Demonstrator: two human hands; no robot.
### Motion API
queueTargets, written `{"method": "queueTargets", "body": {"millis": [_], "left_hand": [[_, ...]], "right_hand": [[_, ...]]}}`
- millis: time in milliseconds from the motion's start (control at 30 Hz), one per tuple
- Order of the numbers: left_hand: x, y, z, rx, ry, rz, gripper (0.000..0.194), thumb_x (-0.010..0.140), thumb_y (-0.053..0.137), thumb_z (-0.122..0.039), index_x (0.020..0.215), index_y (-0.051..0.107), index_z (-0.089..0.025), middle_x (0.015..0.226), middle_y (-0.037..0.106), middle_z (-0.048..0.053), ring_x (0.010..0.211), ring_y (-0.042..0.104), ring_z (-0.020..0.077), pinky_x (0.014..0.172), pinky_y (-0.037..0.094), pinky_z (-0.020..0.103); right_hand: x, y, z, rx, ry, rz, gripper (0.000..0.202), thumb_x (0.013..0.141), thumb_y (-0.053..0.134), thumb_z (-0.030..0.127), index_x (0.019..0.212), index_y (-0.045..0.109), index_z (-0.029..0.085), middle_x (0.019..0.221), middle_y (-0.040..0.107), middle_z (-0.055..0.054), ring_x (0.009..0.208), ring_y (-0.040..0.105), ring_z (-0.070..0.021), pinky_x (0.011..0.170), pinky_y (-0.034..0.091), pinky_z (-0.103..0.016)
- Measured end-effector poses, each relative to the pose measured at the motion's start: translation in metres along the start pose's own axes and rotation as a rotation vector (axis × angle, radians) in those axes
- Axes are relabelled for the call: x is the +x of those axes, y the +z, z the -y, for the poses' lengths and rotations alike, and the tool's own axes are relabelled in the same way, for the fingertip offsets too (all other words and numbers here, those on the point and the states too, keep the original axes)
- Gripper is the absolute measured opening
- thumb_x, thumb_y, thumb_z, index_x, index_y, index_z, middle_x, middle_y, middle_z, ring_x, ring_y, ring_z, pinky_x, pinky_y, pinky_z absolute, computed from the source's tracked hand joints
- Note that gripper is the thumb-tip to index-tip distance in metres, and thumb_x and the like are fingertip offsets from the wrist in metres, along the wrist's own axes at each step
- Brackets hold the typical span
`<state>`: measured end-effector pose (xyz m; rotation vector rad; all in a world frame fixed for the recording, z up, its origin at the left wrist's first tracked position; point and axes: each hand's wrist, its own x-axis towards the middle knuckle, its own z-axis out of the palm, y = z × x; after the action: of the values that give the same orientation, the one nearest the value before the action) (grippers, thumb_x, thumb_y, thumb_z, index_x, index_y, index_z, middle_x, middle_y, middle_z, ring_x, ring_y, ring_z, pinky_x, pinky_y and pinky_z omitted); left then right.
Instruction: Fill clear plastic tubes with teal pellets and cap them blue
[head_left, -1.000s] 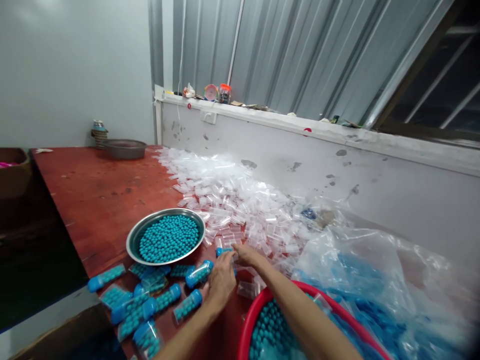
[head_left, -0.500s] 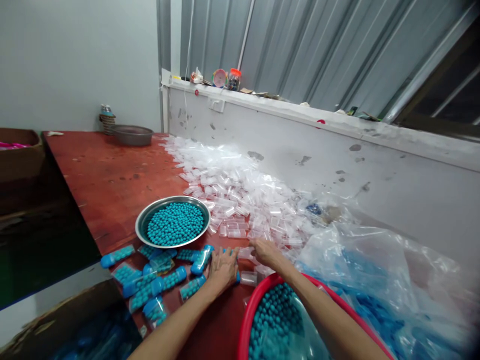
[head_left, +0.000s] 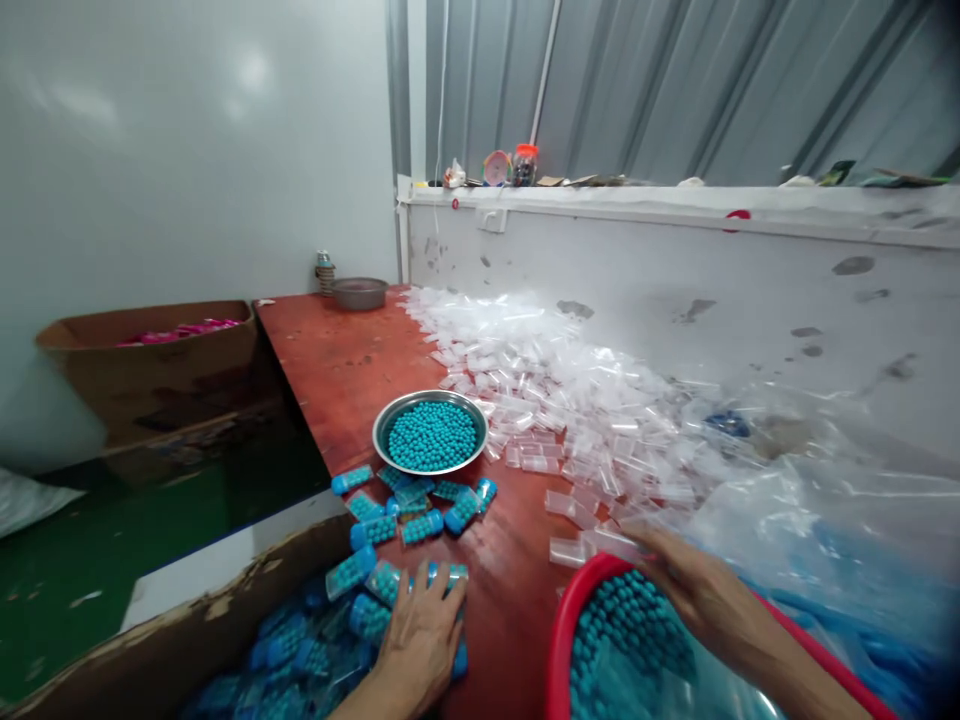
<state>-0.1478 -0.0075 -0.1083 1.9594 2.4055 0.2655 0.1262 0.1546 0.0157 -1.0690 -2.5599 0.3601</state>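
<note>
My left hand (head_left: 424, 635) lies palm down with spread fingers over several clear bottles of turquoise beads (head_left: 450, 575), at the edge of a cardboard box (head_left: 247, 590). More filled bottles lie inside that box, and others (head_left: 424, 527) rest on the table beyond my hand. Over the rim of a red tub (head_left: 559, 640), my right hand (head_left: 675, 565) has its fingers closed on a clear plastic tube (head_left: 613, 542); its thumb is partly hidden. Turquoise beads (head_left: 626, 625) and a clear sheet are in the tub.
A metal bowl of turquoise beads (head_left: 431, 437) stands on the red table (head_left: 345, 350). Empty clear tubes (head_left: 555, 370) are heaped along the wall. Plastic bags (head_left: 817, 520) with blue pieces lie at right. A brown carton (head_left: 165, 370) stands on the floor at left.
My left hand has moved toward me and left, bringing bead bottles from the table to the box edge, some into it. My right hand has drawn back over the tub. The view has swung left.
</note>
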Motion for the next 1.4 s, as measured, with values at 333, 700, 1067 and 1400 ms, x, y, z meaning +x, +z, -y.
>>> {"method": "queueTargets", "body": {"millis": [333, 700, 1067, 1400], "left_hand": [[0.044, -0.069, 0.079, 0.149, -0.282, -0.187, 0.039, 0.085, 0.029, -0.027, 0.119, 0.046, -0.021, 0.124, 0.046, 0.011, 0.114, 0.041, 0.0262, 0.089, 0.033, 0.039], [0.073, -0.034, 0.141, 0.098, -0.159, -0.064, 0.032, 0.083, 0.037, -0.032, 0.106, 0.058, -0.027, 0.121, 0.053, 0.006, 0.113, 0.043, 0.0240, 0.091, 0.031, 0.042], [0.034, -0.069, 0.075, 0.143, -0.032, -0.297, 0.034, 0.086, 0.034, -0.031, 0.110, 0.055, -0.020, 0.112, 0.057, 0.010, 0.109, 0.044, 0.0273, 0.092, 0.029, 0.042], [0.123, -0.055, 0.073, 0.086, 0.087, -0.061, 0.034, 0.089, 0.029, -0.035, 0.097, 0.057, -0.016, 0.091, 0.063, 0.007, 0.092, 0.050, 0.0198, 0.092, 0.023, 0.038]], "right_hand": [[-0.026, -0.008, 0.018, 0.051, -0.014, 0.014, 0.031, 0.081, 0.045, 0.039, 0.105, 0.060, 0.026, 0.103, 0.065, -0.002, 0.094, 0.061, -0.0219, 0.080, 0.051, -0.031], [-0.057, 0.001, 0.010, -0.120, -0.131, -0.121, 0.032, 0.079, 0.050, 0.042, 0.102, 0.063, 0.025, 0.099, 0.067, 0.000, 0.087, 0.064, -0.0189, 0.074, 0.052, -0.022], [-0.067, -0.009, 0.030, -0.104, -0.114, -0.105, 0.035, 0.081, 0.044, 0.046, 0.101, 0.062, 0.023, 0.099, 0.067, -0.003, 0.086, 0.064, -0.0207, 0.073, 0.054, -0.027], [-0.099, -0.023, 0.041, -0.028, 0.123, -0.027, 0.038, 0.080, 0.041, 0.047, 0.107, 0.055, 0.024, 0.102, 0.064, -0.006, 0.092, 0.061, -0.0246, 0.082, 0.050, -0.035]]}}
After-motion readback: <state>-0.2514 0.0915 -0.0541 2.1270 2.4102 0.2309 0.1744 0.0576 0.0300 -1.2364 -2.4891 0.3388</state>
